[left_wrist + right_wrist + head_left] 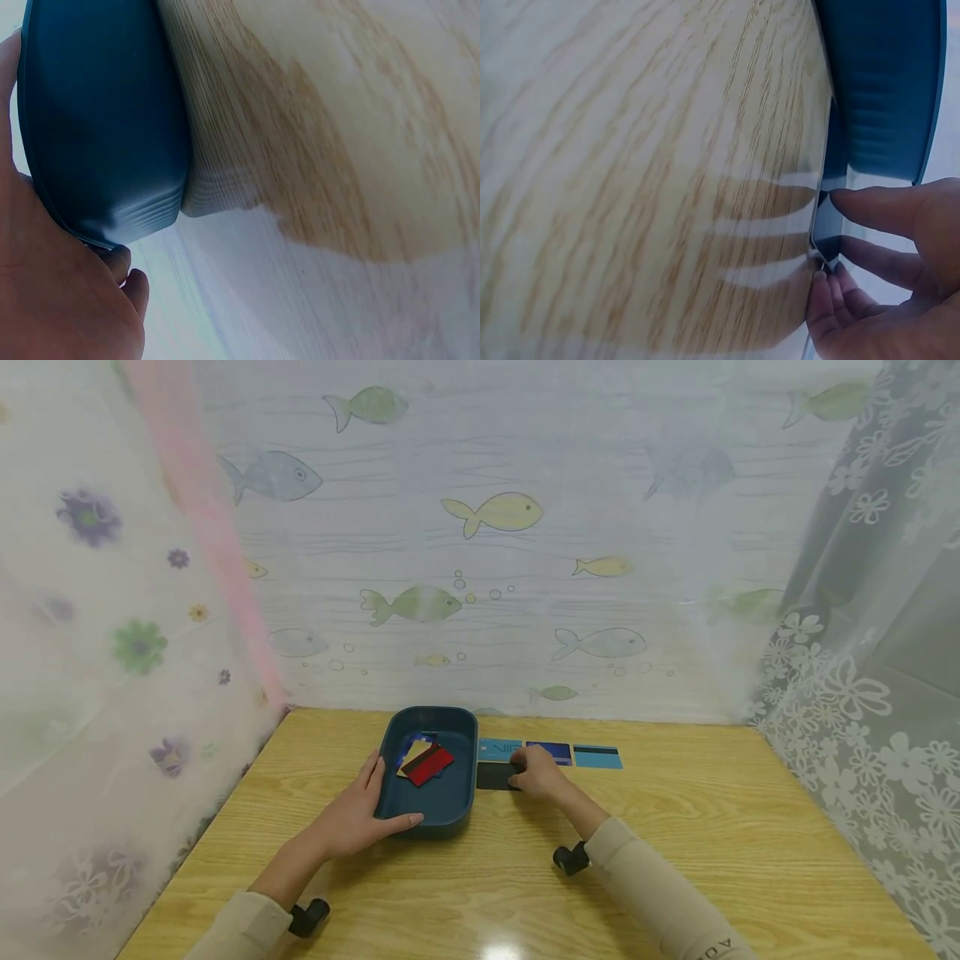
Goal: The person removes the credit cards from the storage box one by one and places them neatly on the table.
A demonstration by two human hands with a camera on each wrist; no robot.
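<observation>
My left hand (352,814) grips the dark blue plastic tub (442,803) at its near left corner, fingers along the outer wall and thumb at the front rim. Close up in the left wrist view, my hand (60,292) wraps the rim of the tub (105,112). Inside it lie a red card (429,765) with a black stripe, a cream card (414,753) and a partly covered blue card. My right hand (543,774) pinches the right end of a black card (495,776) lying beside the tub. The right wrist view shows thumb and fingers at the card's (835,157) edges.
Behind the black card, a light blue card (495,747), a dark blue card (558,752) and a light blue striped card (597,757) form a row on the wood-grain table (675,827). A fish-print curtain (510,635) hangs along the back edge, with patterned sheets at both sides.
</observation>
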